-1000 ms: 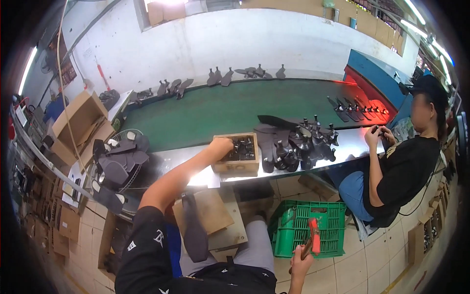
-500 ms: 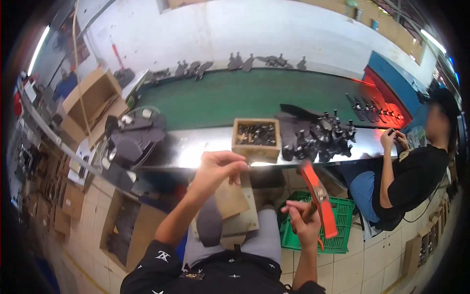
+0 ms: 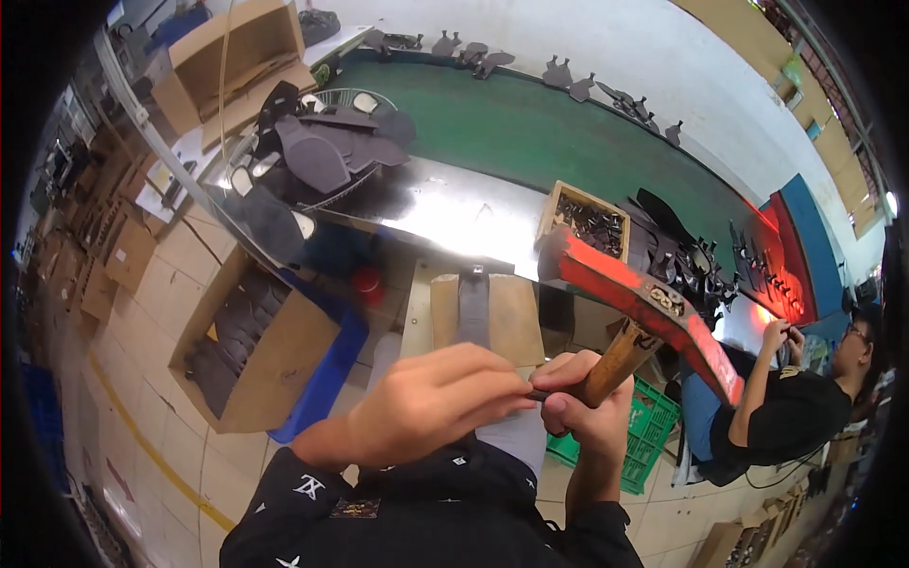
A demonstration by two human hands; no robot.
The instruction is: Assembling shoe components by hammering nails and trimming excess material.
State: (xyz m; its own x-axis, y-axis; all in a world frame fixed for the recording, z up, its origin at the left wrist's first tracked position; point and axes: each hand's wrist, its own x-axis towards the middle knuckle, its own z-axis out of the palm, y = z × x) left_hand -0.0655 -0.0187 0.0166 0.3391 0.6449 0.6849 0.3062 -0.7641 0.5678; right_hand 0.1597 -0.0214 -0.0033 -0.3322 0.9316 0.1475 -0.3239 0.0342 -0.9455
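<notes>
My right hand (image 3: 597, 402) is wrapped around the wooden handle of a hammer (image 3: 653, 295) with a worn red head, raised in front of me. Its thumb and fingertips also meet a small dark piece (image 3: 539, 394), too small to name. My left hand (image 3: 440, 393) is closed, its fingertips pinching the same piece from the left. Beyond the hands, a grey sole-shaped piece (image 3: 474, 312) lies on a tan block (image 3: 516, 312) above my lap. A small dark metal part (image 3: 477, 271) shows at its far end. The near end is hidden behind my left hand.
A wooden box (image 3: 557, 194) of small dark metal parts stands on the metal bench edge beside the green belt (image 3: 492, 142). Left of it is a wire basket (image 3: 327, 201) of grey pieces. A co-worker (image 3: 795, 398) sits at right. A green crate (image 3: 653, 431) stands below.
My hands have come together, and the hammer is higher and nearer. The grey piece, before at the block's left, now lies over it. The view has turned, shifting the bench rightward.
</notes>
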